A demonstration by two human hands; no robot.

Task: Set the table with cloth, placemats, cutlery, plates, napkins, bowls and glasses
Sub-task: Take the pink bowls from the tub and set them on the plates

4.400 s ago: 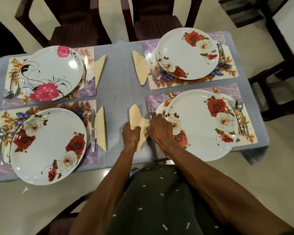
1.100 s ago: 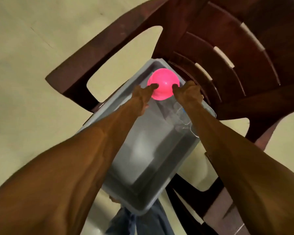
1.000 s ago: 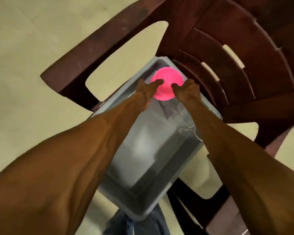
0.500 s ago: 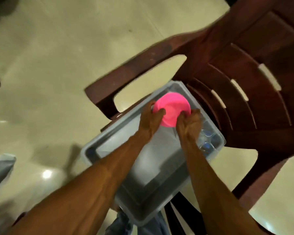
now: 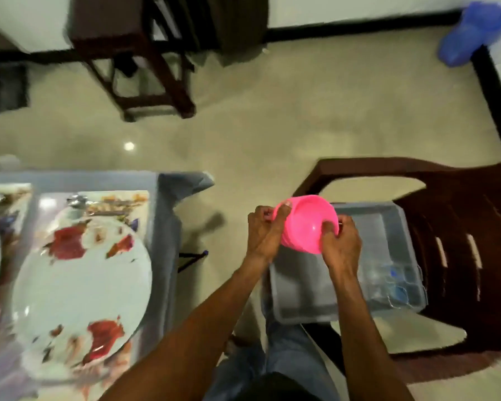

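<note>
I work from the largest items down. The surface (image 5: 168,227), under its grey cloth, sits at the left of the view; on it a floral plate (image 5: 81,285) rests on a placemat (image 5: 119,199), all blurred. At the right, a dark red plastic chair (image 5: 460,256) carries a grey plastic tub (image 5: 301,311), with what look like clear glasses (image 5: 388,282) at its right end.

The task item in hand is a stack of pink plastic bowls (image 5: 307,224), held in the air above the tub's left end and tilted so the opening faces me. My left hand (image 5: 262,231) grips the outer wall, thumb on the rim. My right hand (image 5: 340,246) pinches the near rim, fingers inside. Both grips are closed on the bowls.

Step in hand, as I judge it: carry the bowls to the surface and separate them.

1. Keep both grips on until the stack is over the cloth.
2. Hold the lower bowls with the left hand; lift the top one by its rim.
3. Lower each bowl flat onto the plate centre; light plastic is likely to skid on a smooth plate.
</note>
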